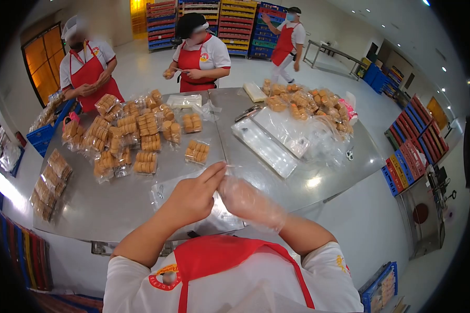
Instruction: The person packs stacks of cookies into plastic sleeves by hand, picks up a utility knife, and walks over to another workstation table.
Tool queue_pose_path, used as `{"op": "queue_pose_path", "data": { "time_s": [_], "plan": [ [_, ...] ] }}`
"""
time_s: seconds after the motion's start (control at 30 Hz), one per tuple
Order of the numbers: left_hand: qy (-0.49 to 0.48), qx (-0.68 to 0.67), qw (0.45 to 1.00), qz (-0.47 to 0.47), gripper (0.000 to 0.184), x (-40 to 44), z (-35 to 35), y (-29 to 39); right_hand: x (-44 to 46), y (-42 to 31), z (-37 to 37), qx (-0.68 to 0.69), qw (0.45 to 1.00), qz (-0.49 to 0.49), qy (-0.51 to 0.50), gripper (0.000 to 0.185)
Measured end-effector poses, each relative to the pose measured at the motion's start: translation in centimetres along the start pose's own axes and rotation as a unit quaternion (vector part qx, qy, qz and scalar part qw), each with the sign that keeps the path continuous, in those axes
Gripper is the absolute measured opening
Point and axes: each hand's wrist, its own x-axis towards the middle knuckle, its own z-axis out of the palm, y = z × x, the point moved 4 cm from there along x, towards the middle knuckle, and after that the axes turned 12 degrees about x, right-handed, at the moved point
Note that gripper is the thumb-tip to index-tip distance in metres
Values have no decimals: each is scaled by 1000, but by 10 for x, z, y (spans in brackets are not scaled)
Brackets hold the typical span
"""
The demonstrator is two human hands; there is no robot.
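My bare left hand and my right hand, in a clear plastic glove, meet over the front of the steel table. Their fingertips are pinched together; whatever is between them is too small to make out. Under my left hand lies a clear plastic bag. Just beyond it rests a clear pack of round brown biscuits, touched by neither hand. To the left is a heap of similar biscuit packs. Flat stacks of clear bags lie right of my hands.
More packs are heaped at the back right, beside crumpled plastic. Scissors lie near the right edge. Two co-workers stand across the table; another person walks behind. Stacked crates line the wall.
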Motion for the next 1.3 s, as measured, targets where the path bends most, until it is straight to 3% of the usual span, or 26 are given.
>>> {"op": "queue_pose_path", "data": {
  "time_s": [0.07, 0.1, 0.27, 0.33, 0.37, 0.4, 0.5, 0.57, 0.67, 0.73, 0.83, 0.93, 0.97, 1.03, 1.1, 1.17, 1.2, 1.23, 1.27, 1.3],
  "plan": [
    [-32, 28, 999, 4, 62, 13, 1, 8, 12, 36, 13, 8, 979, 164, -124, 31],
    [-52, 58, 997, 8, 61, 22, 8, 13, 12, 31, 10, -11, 999, -40, -30, 35],
    [-52, 156, 985, 50, 52, 40, 37, 16, 33, 98, 47, -208, 949, -195, 131, 52],
    [-6, 151, 987, 51, 48, 38, 38, 15, 37, 109, 47, 51, 980, -158, 110, 54],
    [0, 154, 987, 44, 47, 37, 37, 12, 33, 120, 51, 343, 935, -75, 45, 52],
    [5, 156, 987, 37, 47, 35, 30, 12, 30, 126, 58, 601, 798, 17, -25, 51],
    [-12, 146, 989, 19, 48, 38, 17, 12, 36, 100, 29, 780, 598, 152, 103, 55],
    [-17, 143, 989, 28, 49, 40, 21, 15, 44, 128, 41, 642, 745, 107, 143, 54],
    [-22, 131, 989, 64, 51, 43, 34, 30, 48, 118, 48, 488, 840, 108, 210, 52],
    [-59, 96, 991, 75, 51, 43, 33, 47, 53, 119, 53, 409, 879, 98, 225, 54],
    [-92, -38, 980, 170, 48, 37, 69, 69, 63, 127, 56, 335, 911, 77, 230, 58],
    [-65, -76, 981, 168, 40, 29, 60, 74, 65, 130, 54, 288, 936, 57, 194, 62],
    [-87, -195, 970, 115, 39, 32, 56, 63, 63, 130, 53, 275, 945, 55, 171, 63],
    [82, -234, 958, 146, 48, 25, 42, 16, 52, 118, 48, 250, 962, 72, 83, 66],
    [204, -214, 949, -106, 40, 12, 33, -51, 37, 98, 43, 224, 966, 125, -36, 70],
    [352, 66, 903, -239, 26, -3, 37, -94, 31, 60, 32, 215, 974, 56, 32, 79],
    [291, -85, 911, -279, 24, -10, 54, -116, 29, 50, 29, 207, 976, 21, 66, 83],
    [224, -233, 894, -310, 22, -16, 68, -133, 29, 51, 35, 195, 979, 39, 40, 99],
    [152, -375, 852, -333, 21, -21, 83, -141, 28, 50, 36, 218, 974, 42, 40, 100],
    [166, -378, 847, -335, 20, -23, 81, -139, 27, 49, 36, 242, 968, 45, 39, 102]
  ]
}}
